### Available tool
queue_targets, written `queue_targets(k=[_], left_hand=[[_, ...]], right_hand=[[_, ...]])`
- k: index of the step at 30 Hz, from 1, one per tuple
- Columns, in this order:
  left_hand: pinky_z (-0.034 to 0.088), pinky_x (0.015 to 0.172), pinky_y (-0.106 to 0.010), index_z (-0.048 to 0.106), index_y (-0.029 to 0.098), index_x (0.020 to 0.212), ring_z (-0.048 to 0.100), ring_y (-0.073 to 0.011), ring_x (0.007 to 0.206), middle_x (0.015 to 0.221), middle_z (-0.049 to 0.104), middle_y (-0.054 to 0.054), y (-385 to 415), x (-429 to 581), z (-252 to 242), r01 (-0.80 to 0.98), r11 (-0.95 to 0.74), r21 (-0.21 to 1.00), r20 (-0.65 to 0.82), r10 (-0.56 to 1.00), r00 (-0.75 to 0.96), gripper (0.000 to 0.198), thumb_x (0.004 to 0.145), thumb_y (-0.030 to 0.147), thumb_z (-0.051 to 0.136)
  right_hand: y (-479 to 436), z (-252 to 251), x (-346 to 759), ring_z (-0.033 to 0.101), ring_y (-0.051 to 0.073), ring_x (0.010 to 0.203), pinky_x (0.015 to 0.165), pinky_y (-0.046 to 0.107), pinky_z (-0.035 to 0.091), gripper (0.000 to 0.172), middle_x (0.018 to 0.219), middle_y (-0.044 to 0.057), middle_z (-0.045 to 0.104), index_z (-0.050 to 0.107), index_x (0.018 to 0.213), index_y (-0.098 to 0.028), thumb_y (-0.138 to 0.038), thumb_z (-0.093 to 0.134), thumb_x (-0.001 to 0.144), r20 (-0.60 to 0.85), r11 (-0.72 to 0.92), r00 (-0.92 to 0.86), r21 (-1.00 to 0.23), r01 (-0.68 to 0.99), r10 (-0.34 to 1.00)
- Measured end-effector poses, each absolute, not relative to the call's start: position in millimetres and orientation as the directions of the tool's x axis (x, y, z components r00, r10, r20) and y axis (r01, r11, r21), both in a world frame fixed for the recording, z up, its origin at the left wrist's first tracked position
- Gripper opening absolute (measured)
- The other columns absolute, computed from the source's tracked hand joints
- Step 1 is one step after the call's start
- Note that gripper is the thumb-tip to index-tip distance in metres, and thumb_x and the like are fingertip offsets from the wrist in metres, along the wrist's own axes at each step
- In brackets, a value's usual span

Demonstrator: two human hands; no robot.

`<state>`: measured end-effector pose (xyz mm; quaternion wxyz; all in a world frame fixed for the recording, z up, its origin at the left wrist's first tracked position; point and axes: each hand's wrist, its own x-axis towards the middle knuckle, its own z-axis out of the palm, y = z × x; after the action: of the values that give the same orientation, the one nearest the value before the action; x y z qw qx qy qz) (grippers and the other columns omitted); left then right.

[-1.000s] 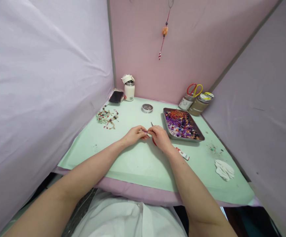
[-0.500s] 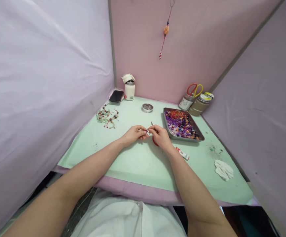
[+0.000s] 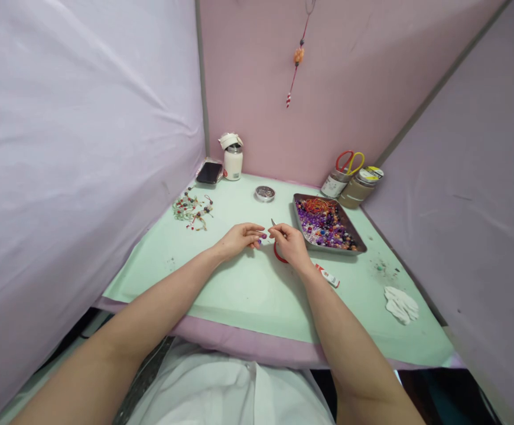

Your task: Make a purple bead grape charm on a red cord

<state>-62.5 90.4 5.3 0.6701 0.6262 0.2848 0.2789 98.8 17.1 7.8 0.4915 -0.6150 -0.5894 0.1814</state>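
My left hand [image 3: 240, 240] is over the middle of the green tabletop, with small purple beads [image 3: 263, 236] pinched at its fingertips. Just right of it, my right hand [image 3: 291, 245] has thumb and forefinger pressed together; what lies between them is too small to make out. Partly hidden by the right hand is a pair of scissors: a red handle loop [image 3: 279, 254] shows below it and a metal tip above. A metal tray [image 3: 331, 250] of purple, orange and dark beads with orange thread stands to the right.
Beaded strings [image 3: 192, 209] lie at the left. Behind are a small round tin [image 3: 264, 193], a phone [image 3: 210, 173], a white bottle [image 3: 233, 162], and jars [image 3: 358, 190], one holding scissors. A red-and-white packet [image 3: 328, 275] and white gloves [image 3: 401, 305] lie right. A beaded cord [image 3: 298, 56] hangs behind.
My two hands have drawn slightly apart, and the purple beads at the left fingertips show more plainly. More of the red handle is visible below the right hand.
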Motion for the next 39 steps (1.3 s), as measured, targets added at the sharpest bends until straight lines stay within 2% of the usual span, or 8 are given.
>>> queue_targets(k=[3, 10, 16, 23, 27, 31, 35, 39], left_hand=[[0.047, 0.060, -0.026, 0.060, 0.013, 0.100, 0.058, -0.0079, 0.057, 0.098, 0.067, -0.009, 92.7, -65.9, 6.4, 0.052, -0.111, 0.992, 0.051, 0.760, 0.648, 0.028, 0.072, 0.015, 0.060], [0.044, 0.059, -0.023, 0.062, 0.015, 0.098, 0.055, -0.0105, 0.056, 0.066, 0.060, 0.000, 94.8, -74.1, 5.5, 0.343, -0.447, 0.826, 0.139, 0.752, 0.645, 0.026, 0.076, 0.013, 0.046], [0.045, 0.066, -0.025, 0.059, 0.014, 0.108, 0.056, -0.0107, 0.058, 0.083, 0.064, -0.004, 94.4, -81.1, 15.0, 0.477, -0.519, 0.710, 0.148, 0.771, 0.619, 0.034, 0.078, 0.013, 0.043], [0.044, 0.071, -0.028, 0.065, 0.014, 0.102, 0.060, -0.0163, 0.070, 0.076, 0.067, -0.006, 93.7, -92.5, 25.4, 0.528, -0.539, 0.657, 0.080, 0.746, 0.662, 0.032, 0.076, 0.015, 0.045], [0.043, 0.066, -0.026, 0.065, 0.015, 0.097, 0.059, -0.0154, 0.072, 0.075, 0.066, -0.004, 94.4, -95.8, 33.5, 0.371, -0.376, 0.849, 0.040, 0.746, 0.665, 0.027, 0.075, 0.022, 0.051], [0.042, 0.065, -0.023, 0.066, 0.014, 0.093, 0.054, -0.0096, 0.066, 0.076, 0.064, -0.003, 94.2, -98.6, 41.0, 0.061, -0.031, 0.998, -0.018, 0.741, 0.671, 0.023, 0.074, 0.027, 0.062], [0.044, 0.068, -0.023, 0.067, 0.011, 0.086, 0.055, -0.0070, 0.066, 0.076, 0.064, -0.005, 94.9, -97.9, 41.4, -0.136, 0.306, 0.942, -0.128, 0.706, 0.697, 0.018, 0.071, 0.021, 0.069], [0.048, 0.071, -0.023, 0.069, 0.009, 0.085, 0.060, -0.0093, 0.071, 0.082, 0.068, -0.010, 94.0, -93.7, 40.1, -0.128, 0.442, 0.888, -0.229, 0.664, 0.712, 0.015, 0.072, 0.010, 0.061]], right_hand=[[17.4, 7.1, 99.7, 0.055, 0.015, 0.063, 0.065, 0.028, 0.042, 0.023, 0.070, 0.001, 0.065, 0.064, 0.076, -0.019, -0.038, 0.052, 0.082, 0.354, 0.173, 0.257, -0.827, 0.535, 0.899], [16.6, 9.6, 98.8, 0.054, 0.016, 0.061, 0.062, 0.027, 0.042, 0.022, 0.068, 0.002, 0.064, 0.063, 0.075, -0.019, -0.038, 0.053, 0.080, 0.350, 0.161, 0.279, -0.833, 0.529, 0.894], [16.2, 10.9, 99.2, 0.052, 0.015, 0.059, 0.061, 0.027, 0.041, 0.024, 0.068, 0.002, 0.064, 0.063, 0.076, -0.019, -0.040, 0.053, 0.080, 0.352, 0.155, 0.302, -0.839, 0.521, 0.886], [15.9, 13.3, 101.7, 0.050, 0.014, 0.060, 0.062, 0.026, 0.040, 0.022, 0.068, 0.001, 0.062, 0.063, 0.075, -0.018, -0.037, 0.054, 0.079, 0.363, 0.156, 0.350, -0.852, 0.499, 0.864], [15.9, 13.9, 103.4, 0.048, 0.013, 0.058, 0.059, 0.026, 0.039, 0.023, 0.069, 0.001, 0.062, 0.062, 0.077, -0.018, -0.040, 0.054, 0.080, 0.359, 0.162, 0.386, -0.875, 0.457, 0.850], [16.0, 14.7, 102.7, 0.048, 0.012, 0.056, 0.055, 0.025, 0.039, 0.028, 0.071, 0.001, 0.062, 0.062, 0.080, -0.018, -0.045, 0.054, 0.079, 0.333, 0.180, 0.387, -0.906, 0.382, 0.860], [15.8, 16.5, 99.4, 0.050, 0.012, 0.059, 0.056, 0.025, 0.041, 0.029, 0.070, 0.002, 0.061, 0.063, 0.082, -0.018, -0.046, 0.056, 0.078, 0.312, 0.203, 0.346, -0.927, 0.317, 0.885], [14.5, 17.7, 96.2, 0.049, 0.012, 0.058, 0.056, 0.025, 0.042, 0.027, 0.068, 0.002, 0.061, 0.063, 0.079, -0.018, -0.043, 0.058, 0.078, 0.304, 0.217, 0.308, -0.933, 0.286, 0.902]])
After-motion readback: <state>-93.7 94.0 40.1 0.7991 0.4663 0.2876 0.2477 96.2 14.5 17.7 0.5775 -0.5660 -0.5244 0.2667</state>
